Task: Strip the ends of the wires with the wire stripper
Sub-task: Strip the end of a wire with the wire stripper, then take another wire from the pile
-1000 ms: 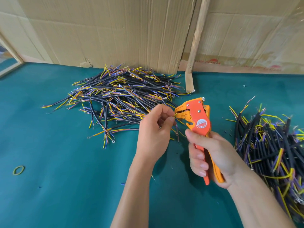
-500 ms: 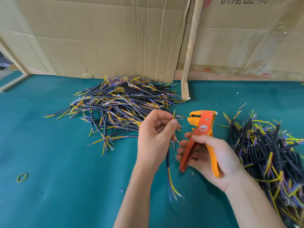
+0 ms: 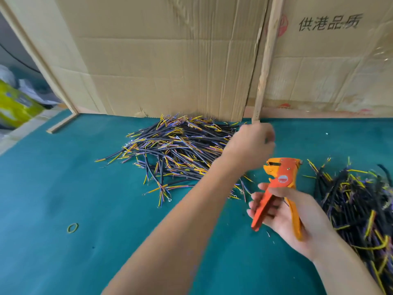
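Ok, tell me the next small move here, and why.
Probably pinch one wire from the centre pile: the left hand is blurred above its right edge, seemingly holding nothing, while the right hand holds the wire stripper with handles spread.

table: green cloth top [image 3: 63,188]
far middle: wire pile [image 3: 180,145]
right edge: second wire pile [image 3: 357,199]
near left: rubber band [image 3: 73,228]
far edge: cardboard [image 3: 159,60]

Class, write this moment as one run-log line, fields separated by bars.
step: between wires | left hand: blurred, over far wire pile | right hand: holds wire stripper, handles apart | near pile: right of stripper
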A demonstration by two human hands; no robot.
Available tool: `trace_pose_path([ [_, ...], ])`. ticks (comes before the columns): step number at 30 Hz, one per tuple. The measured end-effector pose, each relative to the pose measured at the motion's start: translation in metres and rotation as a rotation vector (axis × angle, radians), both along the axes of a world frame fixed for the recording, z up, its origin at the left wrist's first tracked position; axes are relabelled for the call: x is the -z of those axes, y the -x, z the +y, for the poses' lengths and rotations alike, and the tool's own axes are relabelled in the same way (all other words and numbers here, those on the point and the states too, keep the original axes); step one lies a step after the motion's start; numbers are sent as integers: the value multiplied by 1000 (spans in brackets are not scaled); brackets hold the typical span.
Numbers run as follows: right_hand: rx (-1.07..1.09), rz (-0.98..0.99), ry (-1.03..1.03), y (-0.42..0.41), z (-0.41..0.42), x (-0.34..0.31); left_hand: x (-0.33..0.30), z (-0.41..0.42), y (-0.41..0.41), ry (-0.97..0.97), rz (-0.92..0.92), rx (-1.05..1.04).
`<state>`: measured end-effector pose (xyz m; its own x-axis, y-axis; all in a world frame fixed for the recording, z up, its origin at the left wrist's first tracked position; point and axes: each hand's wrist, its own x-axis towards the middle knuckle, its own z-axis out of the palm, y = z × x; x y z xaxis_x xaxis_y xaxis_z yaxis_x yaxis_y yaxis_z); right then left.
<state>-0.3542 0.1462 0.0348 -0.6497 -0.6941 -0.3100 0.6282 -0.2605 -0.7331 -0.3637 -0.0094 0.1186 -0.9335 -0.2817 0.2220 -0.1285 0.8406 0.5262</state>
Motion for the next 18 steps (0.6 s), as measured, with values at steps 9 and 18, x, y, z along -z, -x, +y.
trace_pose_path([
  [9, -8, 6, 27, -2, 1, -5, 43, -125, -77, 438, -150, -200],
  [18, -3, -43, 33, 0, -1, -5, 17, -140, -66, 515, -254, -95],
])
